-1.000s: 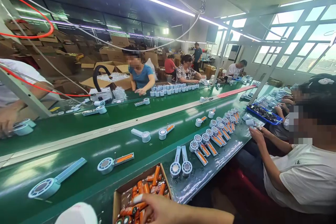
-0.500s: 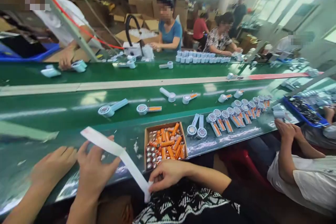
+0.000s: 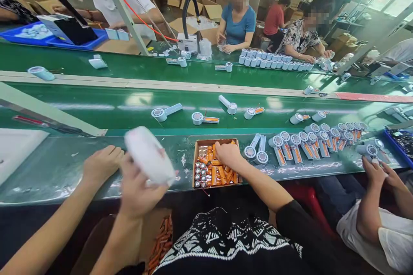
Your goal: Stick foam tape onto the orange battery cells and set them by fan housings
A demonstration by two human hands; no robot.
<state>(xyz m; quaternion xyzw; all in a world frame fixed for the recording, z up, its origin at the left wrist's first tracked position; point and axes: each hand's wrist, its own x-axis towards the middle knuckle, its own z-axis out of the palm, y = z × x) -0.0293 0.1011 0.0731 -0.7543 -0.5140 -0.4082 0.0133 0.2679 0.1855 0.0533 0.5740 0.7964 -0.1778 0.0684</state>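
In my left hand [image 3: 134, 191] is a roll of white tape [image 3: 146, 154], blurred by motion and raised above the table's front edge. My right hand [image 3: 228, 154] is down in a cardboard box [image 3: 194, 159] of orange batteries [image 3: 222, 175]. Its fingers are curled on the batteries, and the fingertips are hidden, so what they hold does not show. Some batteries stand on end at the box's left side. Just right of the box lie two pale blue handheld fan bodies [image 3: 262, 157] with round heads and straight handles.
Another person's hand [image 3: 102, 163] rests close to my left hand. Rows of fan bodies with orange batteries [image 3: 295, 140] line the right side. More lie on the green belt [image 3: 135, 114]. A slanted metal post [image 3: 48, 109] stands left. A co-worker's hands [image 3: 376, 169] hold a fan part.
The white strip stretched between my hands is no longer seen; the roll now shows in my left hand. My right hand has moved up and forward into the battery box. The view has shifted left.
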